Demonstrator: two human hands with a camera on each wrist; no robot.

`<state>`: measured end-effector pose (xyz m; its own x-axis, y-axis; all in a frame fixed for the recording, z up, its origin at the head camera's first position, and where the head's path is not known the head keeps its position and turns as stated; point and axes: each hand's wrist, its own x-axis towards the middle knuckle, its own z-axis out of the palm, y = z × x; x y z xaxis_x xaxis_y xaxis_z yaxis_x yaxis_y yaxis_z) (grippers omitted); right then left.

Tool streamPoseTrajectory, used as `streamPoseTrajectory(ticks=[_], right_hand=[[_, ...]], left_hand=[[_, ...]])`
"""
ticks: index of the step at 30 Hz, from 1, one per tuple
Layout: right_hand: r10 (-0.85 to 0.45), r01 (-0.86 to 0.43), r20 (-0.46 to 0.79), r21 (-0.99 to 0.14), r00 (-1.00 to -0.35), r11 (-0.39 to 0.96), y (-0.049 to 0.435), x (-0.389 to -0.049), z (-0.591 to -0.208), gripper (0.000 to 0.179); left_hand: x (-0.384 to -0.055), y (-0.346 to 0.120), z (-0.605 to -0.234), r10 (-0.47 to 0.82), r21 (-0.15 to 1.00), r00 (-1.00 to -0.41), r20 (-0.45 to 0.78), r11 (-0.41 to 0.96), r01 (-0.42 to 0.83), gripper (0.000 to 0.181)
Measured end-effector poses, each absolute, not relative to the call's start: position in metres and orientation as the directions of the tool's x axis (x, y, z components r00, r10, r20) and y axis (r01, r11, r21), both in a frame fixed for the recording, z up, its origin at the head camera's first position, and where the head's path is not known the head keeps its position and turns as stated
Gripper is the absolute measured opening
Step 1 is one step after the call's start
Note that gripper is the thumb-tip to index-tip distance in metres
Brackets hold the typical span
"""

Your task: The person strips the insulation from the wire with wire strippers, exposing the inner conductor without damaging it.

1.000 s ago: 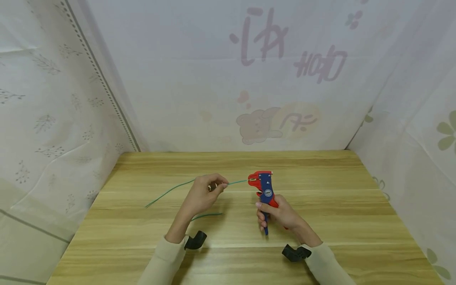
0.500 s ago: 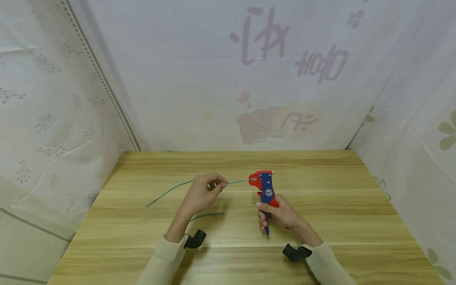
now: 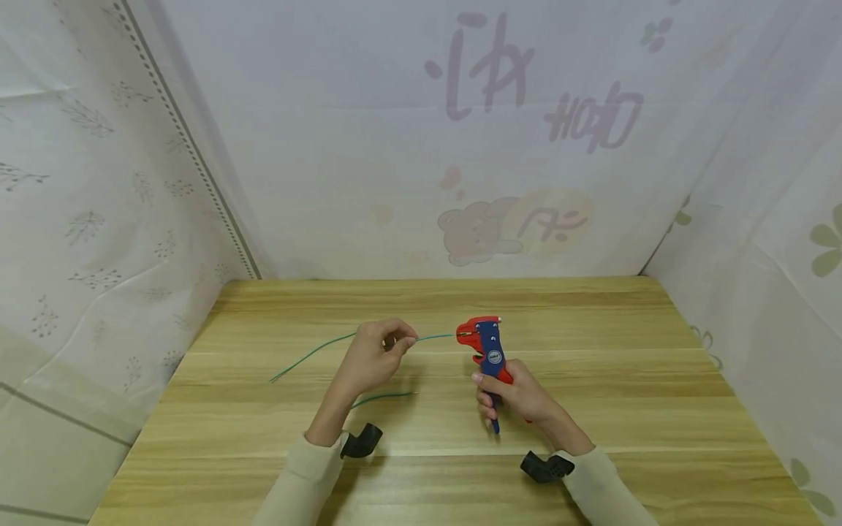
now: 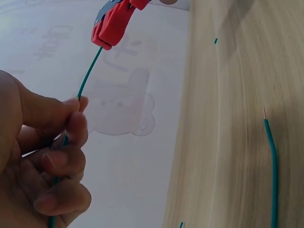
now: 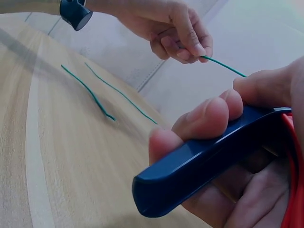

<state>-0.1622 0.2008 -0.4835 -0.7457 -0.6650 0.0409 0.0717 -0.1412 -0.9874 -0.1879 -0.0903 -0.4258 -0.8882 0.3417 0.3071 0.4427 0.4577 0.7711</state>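
Observation:
My left hand [image 3: 378,354] pinches a thin green wire [image 3: 434,337] between thumb and fingertips. In the left wrist view the same wire [image 4: 89,76] runs down behind the curled fingers. Its far end enters the red nose of a wire stripper [image 3: 490,351], where the tip is hidden. My right hand [image 3: 516,394] grips the stripper's handles, and the blue handle [image 5: 190,164] shows close up in the right wrist view. Below my left hand, another green wire [image 3: 384,397] lies on the table, with a bare copper tip [image 4: 264,113].
The wooden table [image 3: 625,409] is backed by a printed white cloth [image 3: 342,183]. A green strand [image 3: 309,356] extends left of my left hand; whether it joins the pinched wire I cannot tell. A tiny green scrap [image 4: 216,41] lies on the wood.
The stripper's head has shifted slightly left and tilted, and the gap in its nose looks narrower and darker. My left hand has drifted a little left with the wire.

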Motion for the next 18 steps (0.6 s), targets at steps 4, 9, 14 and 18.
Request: streamPoseTrajectory(ticks=[4,9,14,18], right_hand=[[-0.675,0.057,0.048,-0.990,-0.736,-0.132,0.200,-0.163,-0.485,0.036],[-0.640,0.086,0.012,-0.989,-0.768,-0.122,0.206,-0.163,-0.483,0.031],[-0.616,0.093,-0.002,-0.989,-0.788,-0.116,0.220,-0.167,-0.482,0.024],[-0.618,0.079,0.000,-0.992,-0.786,-0.101,0.223,-0.171,-0.483,0.031]], left_hand=[[-0.187,-0.089,-0.426,0.314,0.762,-0.912,0.264,0.511,0.397,0.011],[-0.188,-0.097,-0.425,0.239,0.768,-0.944,0.226,0.552,0.324,0.017],[-0.192,-0.114,-0.422,0.230,0.791,-0.942,0.243,0.515,0.330,0.020],[-0.194,-0.117,-0.420,0.273,0.800,-0.928,0.253,0.481,0.359,0.019]])
